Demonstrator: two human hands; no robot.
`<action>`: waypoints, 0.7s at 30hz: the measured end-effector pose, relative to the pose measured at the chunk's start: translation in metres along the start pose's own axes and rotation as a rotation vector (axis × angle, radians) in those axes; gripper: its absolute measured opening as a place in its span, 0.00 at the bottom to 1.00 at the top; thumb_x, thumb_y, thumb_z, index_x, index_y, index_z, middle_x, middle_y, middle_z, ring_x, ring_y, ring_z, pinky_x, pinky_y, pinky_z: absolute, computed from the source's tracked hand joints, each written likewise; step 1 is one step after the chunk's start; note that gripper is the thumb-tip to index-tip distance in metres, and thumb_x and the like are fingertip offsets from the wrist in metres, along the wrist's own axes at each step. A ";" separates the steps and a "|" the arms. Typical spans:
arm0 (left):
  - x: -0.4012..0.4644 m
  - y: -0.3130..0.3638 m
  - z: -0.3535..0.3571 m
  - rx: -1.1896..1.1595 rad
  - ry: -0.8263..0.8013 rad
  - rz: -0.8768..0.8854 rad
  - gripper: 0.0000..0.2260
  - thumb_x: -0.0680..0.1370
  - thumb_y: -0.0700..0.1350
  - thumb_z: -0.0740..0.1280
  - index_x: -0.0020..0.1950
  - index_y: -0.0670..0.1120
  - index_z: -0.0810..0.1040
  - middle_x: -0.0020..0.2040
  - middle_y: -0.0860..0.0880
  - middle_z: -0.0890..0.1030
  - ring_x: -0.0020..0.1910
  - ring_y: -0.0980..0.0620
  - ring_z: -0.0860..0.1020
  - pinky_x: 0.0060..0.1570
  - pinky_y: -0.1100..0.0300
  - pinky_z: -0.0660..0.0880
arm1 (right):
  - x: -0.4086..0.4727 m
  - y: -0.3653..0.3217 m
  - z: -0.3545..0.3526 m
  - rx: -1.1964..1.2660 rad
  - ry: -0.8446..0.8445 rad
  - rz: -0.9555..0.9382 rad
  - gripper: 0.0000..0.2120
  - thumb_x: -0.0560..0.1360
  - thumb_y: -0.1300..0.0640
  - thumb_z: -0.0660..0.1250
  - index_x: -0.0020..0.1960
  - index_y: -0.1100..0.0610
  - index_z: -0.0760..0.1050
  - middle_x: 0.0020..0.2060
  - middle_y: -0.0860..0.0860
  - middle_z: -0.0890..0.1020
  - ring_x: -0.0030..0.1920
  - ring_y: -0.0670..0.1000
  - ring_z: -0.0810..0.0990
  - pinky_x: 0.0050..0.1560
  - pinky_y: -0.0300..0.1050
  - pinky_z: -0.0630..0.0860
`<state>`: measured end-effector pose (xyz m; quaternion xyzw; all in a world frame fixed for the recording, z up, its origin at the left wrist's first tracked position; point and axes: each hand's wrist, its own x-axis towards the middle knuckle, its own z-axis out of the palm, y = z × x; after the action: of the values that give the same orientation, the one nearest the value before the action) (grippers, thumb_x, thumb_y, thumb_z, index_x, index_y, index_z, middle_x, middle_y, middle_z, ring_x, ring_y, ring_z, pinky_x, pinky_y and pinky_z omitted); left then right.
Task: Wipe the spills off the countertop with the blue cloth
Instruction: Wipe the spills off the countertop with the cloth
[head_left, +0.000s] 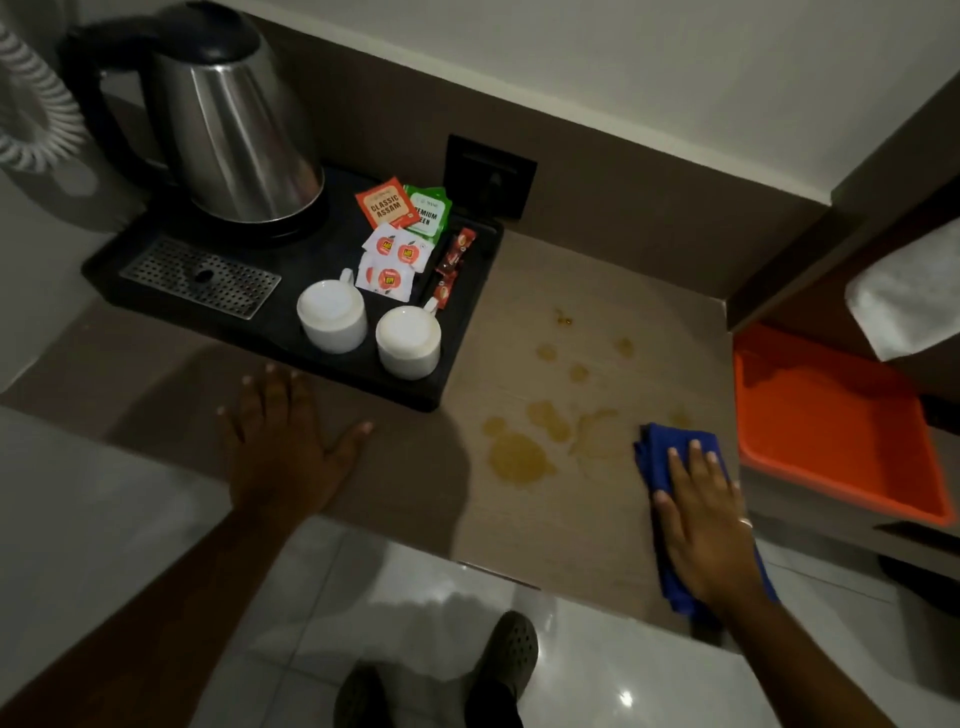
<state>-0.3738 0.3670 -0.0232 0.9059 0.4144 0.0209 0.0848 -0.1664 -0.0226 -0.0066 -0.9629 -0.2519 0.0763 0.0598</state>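
Several amber spills dot the beige countertop, the largest puddle near the front, smaller drops further back. A folded blue cloth lies flat at the right end of the countertop, right of the spills. My right hand presses flat on the cloth, fingers spread and pointing away from me. My left hand rests palm-down on the countertop in front of the black tray, fingers apart, holding nothing.
A black tray holds a steel kettle, two upturned white cups, tea sachets and a drip grate. An orange tray sits just right of the countertop, a white towel above it. A dark wall socket is behind.
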 end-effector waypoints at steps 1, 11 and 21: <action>0.001 -0.001 0.002 -0.003 0.008 0.002 0.45 0.71 0.72 0.51 0.76 0.39 0.61 0.77 0.34 0.60 0.76 0.32 0.56 0.71 0.30 0.52 | 0.012 -0.002 -0.001 0.002 0.018 0.069 0.31 0.78 0.39 0.39 0.77 0.52 0.47 0.78 0.54 0.49 0.77 0.53 0.45 0.76 0.59 0.46; 0.006 0.000 0.001 0.021 0.014 -0.038 0.47 0.70 0.74 0.52 0.76 0.41 0.59 0.78 0.37 0.60 0.76 0.34 0.56 0.71 0.31 0.52 | -0.002 -0.061 0.011 0.040 -0.078 -0.242 0.27 0.79 0.41 0.40 0.77 0.46 0.45 0.77 0.47 0.46 0.78 0.48 0.43 0.75 0.51 0.41; 0.006 -0.001 0.000 -0.008 0.026 -0.036 0.47 0.69 0.75 0.52 0.77 0.41 0.59 0.78 0.38 0.60 0.77 0.36 0.56 0.71 0.31 0.52 | 0.054 -0.131 0.009 0.096 -0.024 -0.014 0.26 0.82 0.48 0.47 0.78 0.53 0.47 0.78 0.52 0.47 0.78 0.53 0.44 0.76 0.54 0.39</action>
<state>-0.3705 0.3715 -0.0239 0.8976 0.4315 0.0330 0.0836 -0.1838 0.1183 -0.0018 -0.9561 -0.2554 0.0994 0.1036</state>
